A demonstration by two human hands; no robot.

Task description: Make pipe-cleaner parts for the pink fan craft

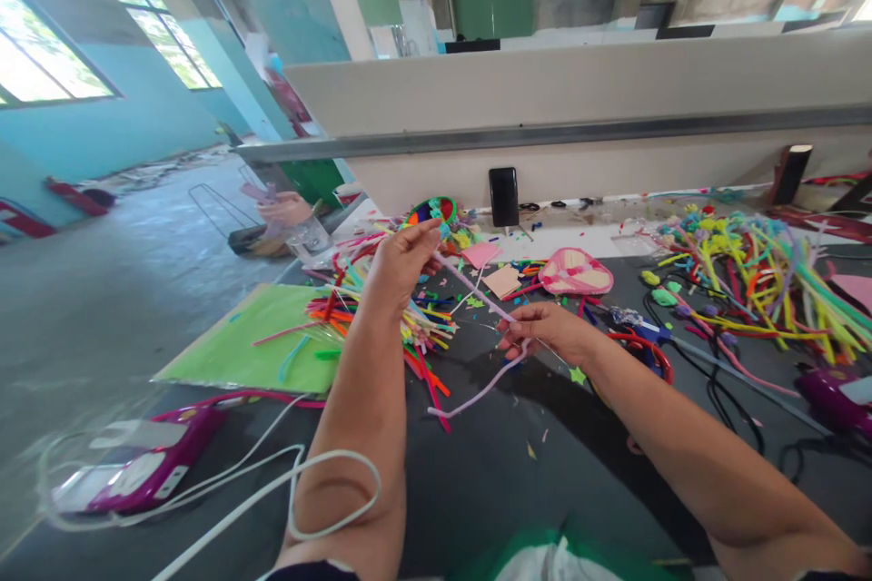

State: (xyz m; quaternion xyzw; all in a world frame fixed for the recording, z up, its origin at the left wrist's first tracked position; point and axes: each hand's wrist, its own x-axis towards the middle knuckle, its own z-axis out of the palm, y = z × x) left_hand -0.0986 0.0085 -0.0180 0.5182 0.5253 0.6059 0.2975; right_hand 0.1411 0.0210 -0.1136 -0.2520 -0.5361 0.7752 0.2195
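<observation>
A pale lilac pipe cleaner [470,287] stretches between my two hands above the dark table. My left hand [407,261] is raised and pinches its upper end. Lower and to the right, my right hand [541,329] pinches it partway along, and its loose tail curves down to the left. A thin clear strand also runs by the right fingers; whether they grip it I cannot tell. Behind my left wrist lies a bundle of multicoloured pipe cleaners [429,327]. Beyond my right hand sits a pink-edged, cream, rounded craft piece [576,272].
A green sheet [252,336] and a purple device [156,463] with white cables lie at left. More pipe cleaners [749,281] are heaped at right near black cords. A black phone [504,197] leans on the partition [436,154]. Another person's hand [284,211] shows at far left.
</observation>
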